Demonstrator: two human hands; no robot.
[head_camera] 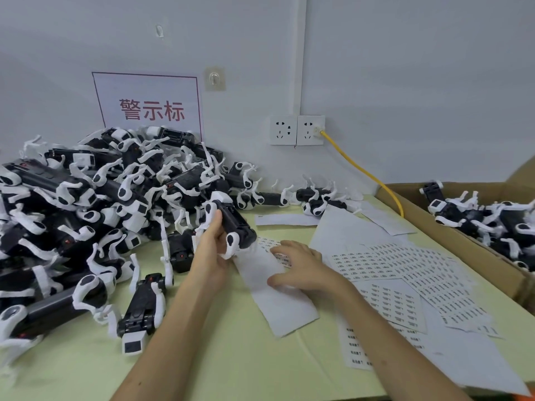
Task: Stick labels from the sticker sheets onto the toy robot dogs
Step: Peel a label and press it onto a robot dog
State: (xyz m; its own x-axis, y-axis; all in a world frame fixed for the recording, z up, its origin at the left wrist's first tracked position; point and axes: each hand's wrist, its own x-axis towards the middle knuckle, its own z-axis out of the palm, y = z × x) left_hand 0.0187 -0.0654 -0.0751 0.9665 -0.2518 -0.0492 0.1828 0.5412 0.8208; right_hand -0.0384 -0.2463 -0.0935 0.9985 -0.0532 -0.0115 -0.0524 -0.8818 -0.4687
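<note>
Toy robot dog point(234, 221): held clear of the table point(231, 357), just above the far end of a sticker strip point(278, 305). Long axis runs diagonally; the white head block points away toward the pile of dogs point(86, 212), and the rear end points toward the strip.

Left hand point(211, 250): wrapped around the body from below.

Right hand point(301, 270): fingers loosely spread on the strip, tips at the printed labels. Cannot tell whether a label has been lifted.

Advice: keep the strip pinned flat, peel one label by its corner, hold the dog steady, and press the label on smoothly.

Further sticker sheets point(390, 261) lie to the right, then a cardboard box point(405, 204).
</note>
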